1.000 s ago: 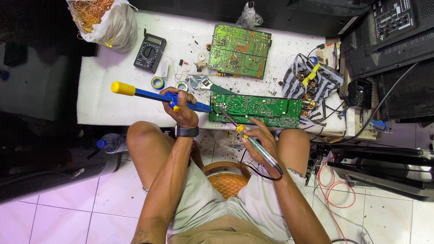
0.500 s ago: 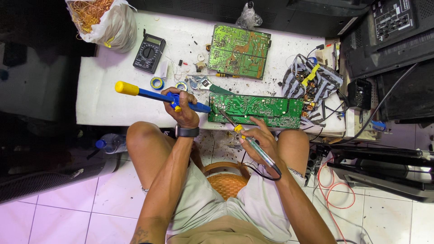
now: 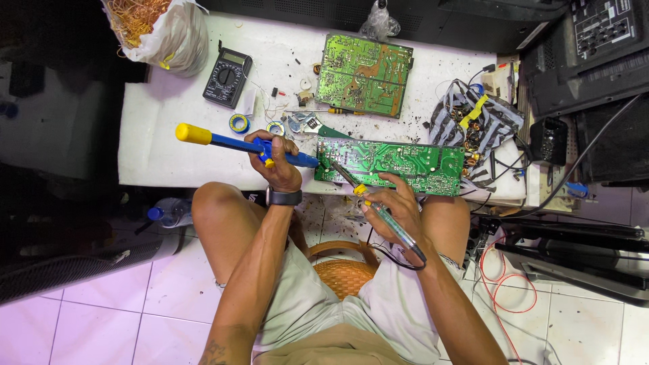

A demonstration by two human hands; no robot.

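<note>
1. White worktop point(image 3: 169, 149) over a pale tiled floor, dark gear along its right edge.
2. Left hand point(image 3: 274, 159) closed around a blue desoldering pump point(image 3: 247, 143) with a yellow end; long axis runs left-right, tip towards the near circuit board point(image 3: 392, 164).
3. Right hand point(image 3: 395, 206) wrapped on a soldering iron point(image 3: 378, 206); tip aims up-left, touching the board's left end, cord trailing down-right.
4. Two green circuit boards: one at the near edge, a second board point(image 3: 365, 74) at the far edge.
5. One black multimeter point(image 3: 228, 76), far-left; one plastic bag point(image 3: 165, 30) at the far-left corner.
</note>
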